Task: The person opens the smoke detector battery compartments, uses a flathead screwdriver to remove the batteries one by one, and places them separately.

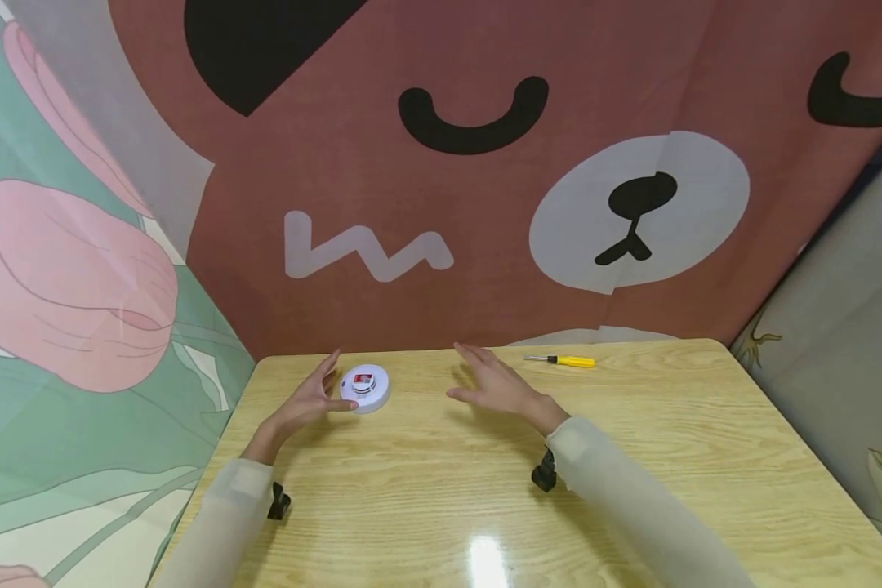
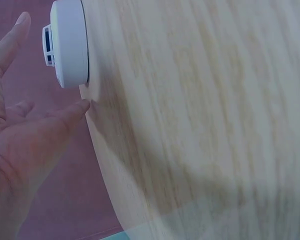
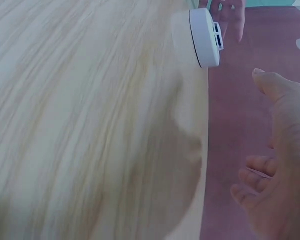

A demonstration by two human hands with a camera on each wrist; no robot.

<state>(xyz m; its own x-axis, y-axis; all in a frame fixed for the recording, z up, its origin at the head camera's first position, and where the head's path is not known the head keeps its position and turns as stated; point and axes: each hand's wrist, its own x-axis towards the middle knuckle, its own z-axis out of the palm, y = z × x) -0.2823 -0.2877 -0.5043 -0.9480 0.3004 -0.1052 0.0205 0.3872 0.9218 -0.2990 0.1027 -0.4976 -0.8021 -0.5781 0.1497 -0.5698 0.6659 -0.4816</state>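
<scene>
In the head view, a light wood surface (image 1: 412,482) meets a big reddish-brown bear cloth (image 1: 485,188) at its far edge; a round white smoke detector (image 1: 371,398) lies near that edge, left of the middle, with a red label (image 1: 363,378) on its raised top. The left hand (image 1: 301,406) is at the left side of the smoke detector; its thumb and fingers are spread, so this grip is apart, and the thumb tip seems to cover a bit of the near rim. The right hand (image 1: 503,390) hovers over the surface, between the smoke detector and a yellow-handled screwdriver (image 1: 576,362); its grip is apart too. The screwdriver lies near the far edge, metal end pointing left; both arms wear cream sleeves (image 1: 632,490).

In the left wrist view, the smoke detector shows from its side at the top, flat on the surface, with dark slots in its small raised cap; the left thumb tip is just beside its base with a small gap, and one finger points up; a soft shadow falls across the wood.

In the right wrist view, the right hand is at the right, its thumb away from its softly bent fingers; the smoke detector is near the top, apart from this hand, with fingers of the left hand behind it.
</scene>
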